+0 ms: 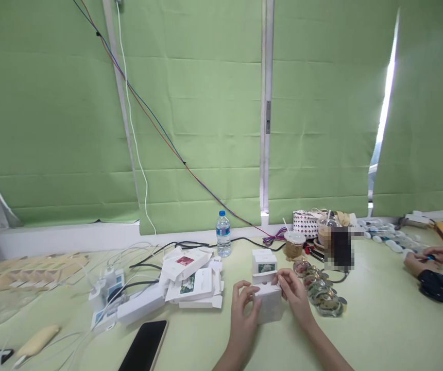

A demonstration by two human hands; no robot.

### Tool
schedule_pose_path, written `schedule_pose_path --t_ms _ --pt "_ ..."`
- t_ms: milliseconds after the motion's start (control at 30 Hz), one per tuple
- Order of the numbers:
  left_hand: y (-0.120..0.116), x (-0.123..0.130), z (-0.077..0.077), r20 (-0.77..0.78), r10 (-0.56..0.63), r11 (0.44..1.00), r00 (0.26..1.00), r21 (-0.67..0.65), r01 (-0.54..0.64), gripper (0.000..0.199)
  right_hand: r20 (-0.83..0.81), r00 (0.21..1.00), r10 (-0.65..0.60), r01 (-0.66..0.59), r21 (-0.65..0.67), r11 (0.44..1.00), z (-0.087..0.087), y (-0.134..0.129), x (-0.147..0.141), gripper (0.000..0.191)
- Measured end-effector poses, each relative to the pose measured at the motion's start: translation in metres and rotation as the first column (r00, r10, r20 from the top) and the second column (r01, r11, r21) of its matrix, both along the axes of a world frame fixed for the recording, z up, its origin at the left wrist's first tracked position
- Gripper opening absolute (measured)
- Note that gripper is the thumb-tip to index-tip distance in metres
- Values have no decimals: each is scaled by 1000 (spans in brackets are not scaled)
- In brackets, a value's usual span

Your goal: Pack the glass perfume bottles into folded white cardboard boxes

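Observation:
A small white cardboard box (270,308) stands on the table in front of me, its top flap (265,278) raised. My left hand (243,315) grips the box's left side, with fingers and thumb at its upper edge. At the top right corner, the fingers of my right hand (293,294) pinch the box by the flap. Just behind it sits another white box (265,260) with a flower picture. Several clear round packets (318,288) lie in a row to the right of my right hand.
Flattened white boxes (192,278) are piled at left, near a power strip (105,304) with cables and a black phone (144,345). A water bottle (223,234) and drink cup (294,245) stand behind. At far right, a co-worker's hands (430,260) hold a small blue item.

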State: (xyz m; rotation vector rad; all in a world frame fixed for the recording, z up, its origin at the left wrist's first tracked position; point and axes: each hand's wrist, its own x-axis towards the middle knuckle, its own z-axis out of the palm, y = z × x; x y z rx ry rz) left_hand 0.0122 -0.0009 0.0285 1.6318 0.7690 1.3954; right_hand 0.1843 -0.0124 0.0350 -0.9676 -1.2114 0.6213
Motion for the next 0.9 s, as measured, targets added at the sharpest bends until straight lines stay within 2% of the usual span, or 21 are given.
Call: schedule_pose_path --t_ms 167,400,533,733,900 --pt "3 -1 -1 41 -53 998 998 -19 53 23 -13 1000 -18 18 -2 1000 1 3 2 37" --pt "2 2 1 69 -88 996 994 -24 89 25 71 996 53 -55 36 998 7 -1 4 40" --pt "3 4 -4 101 -105 994 989 -13 106 32 101 993 68 -71 24 997 7 -1 4 31" --pt "3 3 -7 154 -97 988 983 -103 114 28 153 987 53 -60 42 997 6 0 5 26" --pt "4 3 -5 155 -83 990 984 -99 100 26 208 978 31 -44 59 997 7 0 6 24"
